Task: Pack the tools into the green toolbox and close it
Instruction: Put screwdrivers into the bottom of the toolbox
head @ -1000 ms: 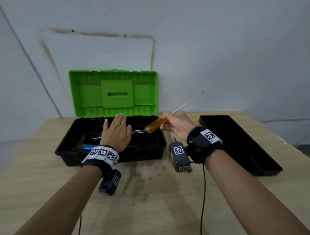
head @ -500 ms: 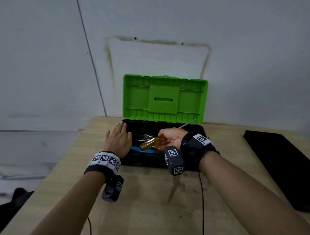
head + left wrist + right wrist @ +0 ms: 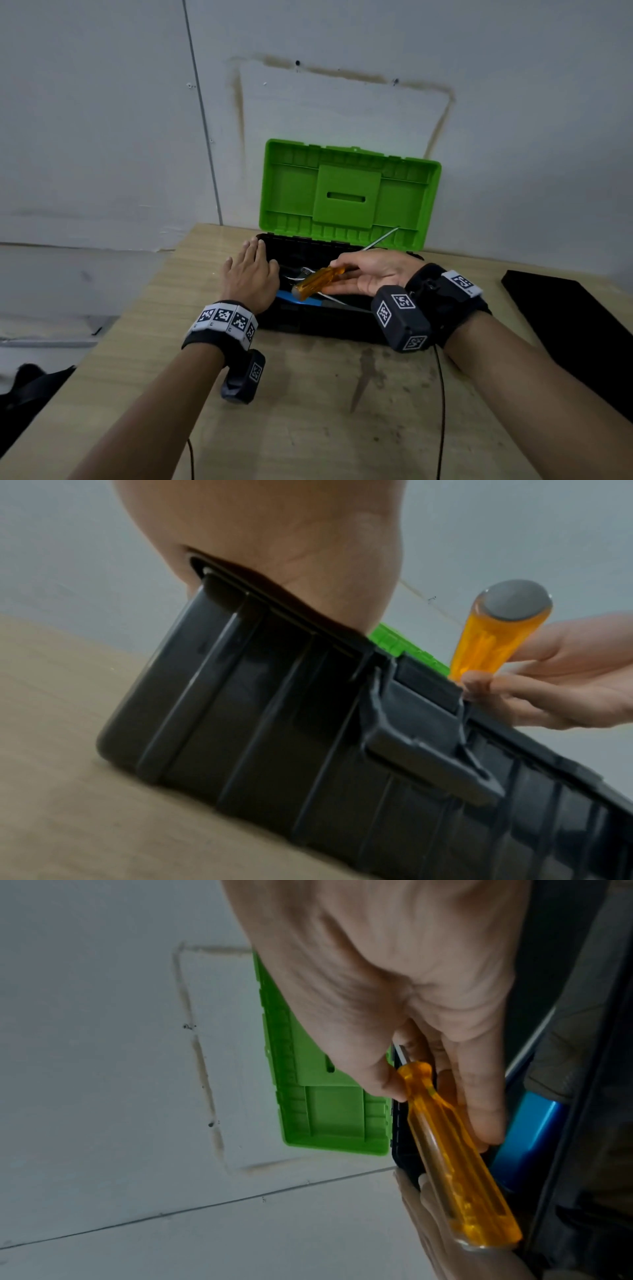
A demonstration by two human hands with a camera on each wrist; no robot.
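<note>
My left hand (image 3: pixel 251 278) lay flat, fingers straight and together, on the left end of the rim of the black plastic toolbox base (image 3: pixel 318 325), at centre frame in the head view. In the left-wrist view the heel of that hand (image 3: pixel 274 547) pressed on the box's top edge, above the ribbed black wall (image 3: pixel 274 723) and its grey latch (image 3: pixel 428 739).

My right hand (image 3: pixel 371 275) pinched the screwdriver with the translucent amber handle (image 3: pixel 317 281) near the handle's collar, thumb on top and fingertips (image 3: pixel 486 1110) underneath. The handle sloped down toward lower left of centre over the open box, its grey butt end (image 3: pixel 517 600) nearest my left hand. The thin steel shaft (image 3: pixel 382 238) ran up and right, its tip in front of the bright green hinged lid (image 3: pixel 349 192), which stood open and upright against the pale wall (image 3: pixel 102 120). I could not tell whether the screwdriver touched anything inside the box.

Inside the base: a blue tool (image 3: pixel 287 297) along the near wall, and pale metal pieces (image 3: pixel 301 272) behind the handle; too blurred to identify.

The toolbox sat on a light wooden tabletop (image 3: pixel 308 411). A flat black tray (image 3: pixel 565 325) lay at the right edge of frame, well apart from the box.
</note>
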